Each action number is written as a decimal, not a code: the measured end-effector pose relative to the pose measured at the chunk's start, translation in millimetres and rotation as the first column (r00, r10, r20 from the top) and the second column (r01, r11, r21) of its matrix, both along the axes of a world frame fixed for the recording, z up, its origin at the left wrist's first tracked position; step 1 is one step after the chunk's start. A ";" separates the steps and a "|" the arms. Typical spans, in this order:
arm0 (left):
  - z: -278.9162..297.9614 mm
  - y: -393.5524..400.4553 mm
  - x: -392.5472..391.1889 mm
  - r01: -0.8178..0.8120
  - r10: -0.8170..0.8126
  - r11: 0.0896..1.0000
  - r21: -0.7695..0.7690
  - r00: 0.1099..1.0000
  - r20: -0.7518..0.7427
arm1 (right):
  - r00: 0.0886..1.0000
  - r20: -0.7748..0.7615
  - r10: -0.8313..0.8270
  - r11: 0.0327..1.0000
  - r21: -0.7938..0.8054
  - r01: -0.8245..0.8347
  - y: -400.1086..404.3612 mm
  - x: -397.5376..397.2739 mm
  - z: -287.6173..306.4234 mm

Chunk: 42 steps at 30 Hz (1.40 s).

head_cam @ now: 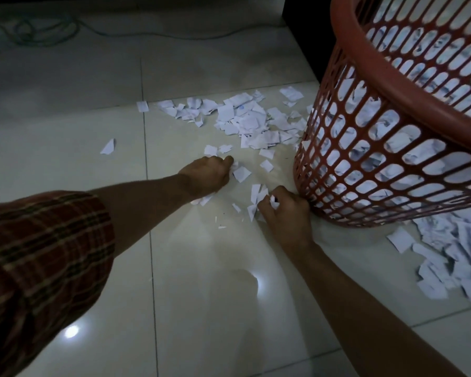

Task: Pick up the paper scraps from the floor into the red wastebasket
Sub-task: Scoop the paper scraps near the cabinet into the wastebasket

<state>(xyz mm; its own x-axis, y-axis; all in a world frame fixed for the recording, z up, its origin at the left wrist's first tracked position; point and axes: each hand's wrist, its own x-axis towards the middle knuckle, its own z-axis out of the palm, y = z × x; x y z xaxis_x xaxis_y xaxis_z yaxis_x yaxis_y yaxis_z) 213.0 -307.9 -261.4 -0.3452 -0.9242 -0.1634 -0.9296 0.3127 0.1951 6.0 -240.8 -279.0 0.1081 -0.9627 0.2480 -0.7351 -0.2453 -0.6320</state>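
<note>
White paper scraps (pixel 245 118) lie scattered on the pale tiled floor, thickest just left of the red wastebasket (pixel 370 170). The basket is a slotted plastic one, tilted, with crumpled paper showing through its slots. My left hand (pixel 207 174) is down on the floor with fingers curled round scraps near a loose piece (pixel 241 174). My right hand (pixel 286 210) sits by the basket's base and pinches a bunch of scraps (pixel 259 198).
A second heap of scraps (pixel 452 262) lies on the floor to the right of the basket. A cable (pixel 74 28) coils on the floor at the far left. A dark wall edge (pixel 307 36) rises behind the basket.
</note>
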 end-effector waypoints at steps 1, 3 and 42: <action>3.1 3.3 1.5 -0.005 0.005 1.000 0.024 1.000 -0.005 | 1.000 0.020 -0.002 1.000 -0.009 0.002 0.1 0.5 2.7; 7.5 8.7 5.5 -0.012 0.013 0.999 0.045 1.000 -0.019 | 0.999 0.050 -0.008 1.000 -0.013 0.009 -1.3 3.0 9.9; 303.5 -3.9 -148.9 -0.201 -0.050 0.852 -0.483 0.888 -0.458 | 0.915 -0.232 0.329 0.885 -0.261 -0.384 -75.2 -118.3 323.3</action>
<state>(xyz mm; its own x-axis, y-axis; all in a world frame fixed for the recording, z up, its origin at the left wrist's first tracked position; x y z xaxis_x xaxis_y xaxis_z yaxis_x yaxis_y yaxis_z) 64.1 -311.7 42.1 -0.1887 -0.8554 0.4824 -0.8071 0.4150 0.4200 -112.2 -316.0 44.4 0.4986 -0.7354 0.4589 -0.6540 -0.6666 -0.3577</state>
